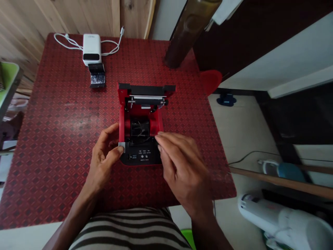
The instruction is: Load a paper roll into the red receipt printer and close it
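Observation:
A small red and black printer (142,125) sits in the middle of the table with its lid (147,91) swung open towards the back, showing an empty black paper bay. My left hand (105,154) grips the printer's front left corner, thumb pressed on a grey tab there. My right hand (179,163) rests with fingertips on the front right edge of the bay, fingers together and holding nothing that I can see.
The table carries a red patterned cloth (59,139). A white box-shaped device (91,48) with a white cable (70,42) and a dark strip (96,75) lies at the back left. A dark post (187,31) stands at the back right. Floor clutter lies to the right.

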Demonstrator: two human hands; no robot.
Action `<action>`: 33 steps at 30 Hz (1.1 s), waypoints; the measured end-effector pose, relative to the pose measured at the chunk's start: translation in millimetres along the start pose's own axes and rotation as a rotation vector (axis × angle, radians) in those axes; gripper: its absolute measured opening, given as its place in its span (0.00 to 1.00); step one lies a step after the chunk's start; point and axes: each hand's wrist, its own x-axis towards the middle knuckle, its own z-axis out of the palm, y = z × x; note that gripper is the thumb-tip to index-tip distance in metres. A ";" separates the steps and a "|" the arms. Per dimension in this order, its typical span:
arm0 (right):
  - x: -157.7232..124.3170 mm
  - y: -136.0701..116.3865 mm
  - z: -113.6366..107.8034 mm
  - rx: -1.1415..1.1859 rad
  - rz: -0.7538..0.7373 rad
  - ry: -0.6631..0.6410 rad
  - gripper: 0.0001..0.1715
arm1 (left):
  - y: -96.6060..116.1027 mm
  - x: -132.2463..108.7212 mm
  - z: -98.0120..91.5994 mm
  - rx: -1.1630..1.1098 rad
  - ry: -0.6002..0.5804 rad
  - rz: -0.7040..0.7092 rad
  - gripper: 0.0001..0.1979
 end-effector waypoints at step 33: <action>106.9 -0.7 41.7 -0.345 0.065 -0.739 0.24 | 6.0 -1.3 -0.5 0.021 -0.061 -0.027 0.30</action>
